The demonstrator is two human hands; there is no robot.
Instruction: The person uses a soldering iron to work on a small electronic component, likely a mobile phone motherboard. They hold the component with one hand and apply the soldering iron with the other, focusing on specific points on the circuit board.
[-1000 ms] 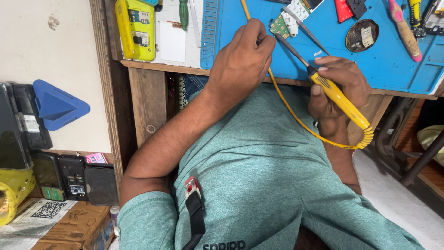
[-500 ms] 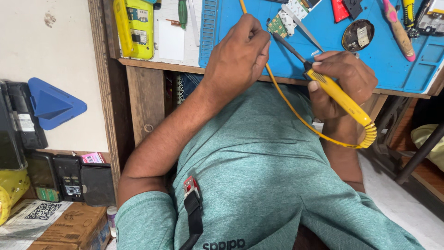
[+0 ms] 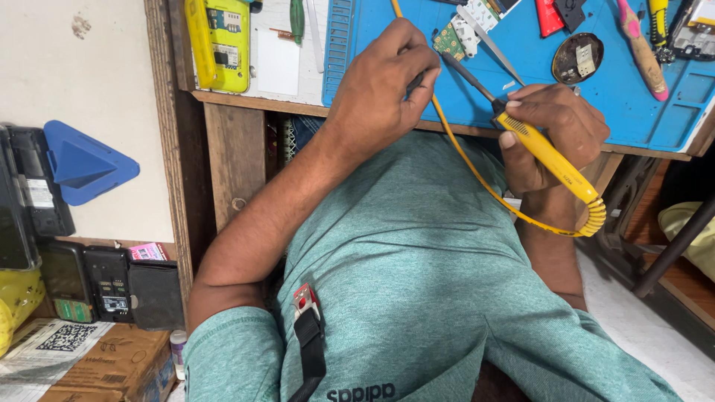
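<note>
My right hand (image 3: 551, 138) grips a yellow-handled soldering iron (image 3: 547, 155). Its dark shaft (image 3: 469, 78) points up-left, with the tip at a small green circuit board (image 3: 449, 39) on the blue work mat (image 3: 596, 97). The iron's yellow cable (image 3: 477, 175) loops from the coiled handle end across my chest and runs under my left hand. My left hand (image 3: 380, 89) rests on the mat's near edge just left of the board, fingers curled and pinched on a small dark piece (image 3: 414, 82); most of that piece is hidden.
On the mat lie tweezers (image 3: 488, 41), a round dark part (image 3: 577, 58), a pink-handled tool (image 3: 644, 52) and phone parts (image 3: 693, 33). A yellow device (image 3: 220, 41) stands at the wooden bench's left. Old phones (image 3: 112, 286), a blue plastic piece (image 3: 82, 164) and a carton (image 3: 97, 365) lie below.
Both hands stay at the board; my left hand has crept slightly up over the mat edge and the iron has barely shifted.
</note>
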